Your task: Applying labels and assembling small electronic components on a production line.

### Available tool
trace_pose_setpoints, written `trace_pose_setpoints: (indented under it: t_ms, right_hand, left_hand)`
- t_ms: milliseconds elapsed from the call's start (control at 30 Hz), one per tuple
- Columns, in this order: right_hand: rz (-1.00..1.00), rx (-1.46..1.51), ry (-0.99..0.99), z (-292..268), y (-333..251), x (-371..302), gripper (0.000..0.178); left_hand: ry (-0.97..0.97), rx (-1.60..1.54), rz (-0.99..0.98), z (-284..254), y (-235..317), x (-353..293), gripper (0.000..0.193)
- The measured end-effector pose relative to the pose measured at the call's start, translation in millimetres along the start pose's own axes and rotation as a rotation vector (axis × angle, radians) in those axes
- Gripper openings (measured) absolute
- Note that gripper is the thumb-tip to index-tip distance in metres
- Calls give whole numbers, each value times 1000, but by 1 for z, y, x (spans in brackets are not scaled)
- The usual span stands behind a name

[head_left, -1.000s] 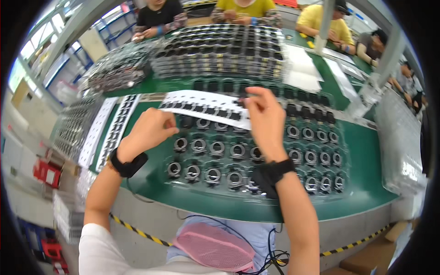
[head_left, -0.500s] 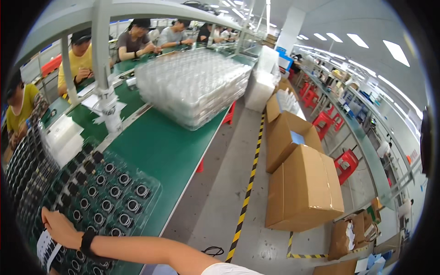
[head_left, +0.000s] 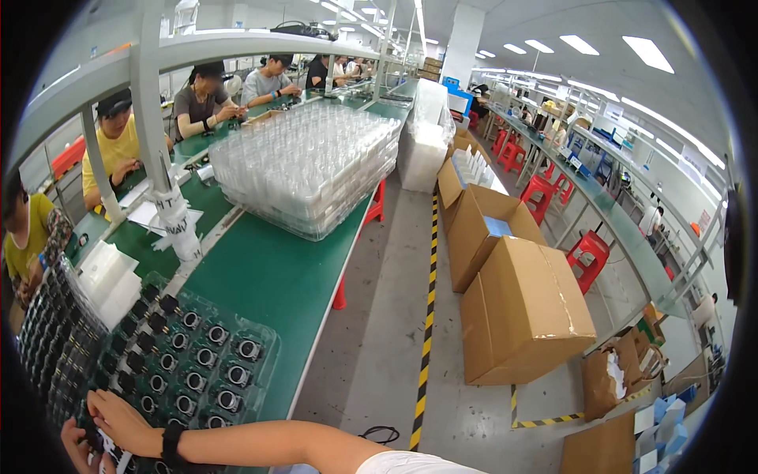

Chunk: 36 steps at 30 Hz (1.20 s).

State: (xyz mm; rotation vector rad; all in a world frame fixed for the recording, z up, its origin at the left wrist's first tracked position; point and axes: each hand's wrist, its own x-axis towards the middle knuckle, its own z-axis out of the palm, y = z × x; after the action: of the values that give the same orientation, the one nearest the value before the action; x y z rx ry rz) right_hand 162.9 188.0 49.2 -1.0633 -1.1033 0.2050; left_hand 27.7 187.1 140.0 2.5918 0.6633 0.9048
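Both the left hand (head_left: 77, 450) and right hand (head_left: 122, 423) are at the white strip (head_left: 116, 453) over the clear tray (head_left: 266, 332), apparently handling it, which calls for steadiness, though whether they pinch it I cannot tell.

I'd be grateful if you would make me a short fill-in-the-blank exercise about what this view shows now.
1. The wristband by the right hand is coloured ____.
2. The tray of round parts lies on a table coloured ____.
3. The floor tape is striped black and ____.
4. The stools beyond the cardboard boxes are coloured ____.

Missing words: black; green; yellow; red.
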Motion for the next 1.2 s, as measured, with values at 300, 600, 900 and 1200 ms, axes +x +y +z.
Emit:
trace_pose_setpoints:
  t_ms: [300,600,900,1200]
  right_hand:
    - [9,75,-16,-17,-31,0,17]
    - [75,4,-118,-18,-32,3,17]
    - [76,84,-135,-16,-38,3,14]
    - [103,133,-185,-16,-32,0,12]
  left_hand:
    - [90,-684,-410,11,-70,-14,43]
    - [47,-846,-462,27,-73,-20,43]
    - [5,-864,-476,31,-62,-17,45]
    - [2,-935,-440,30,-59,-17,55]
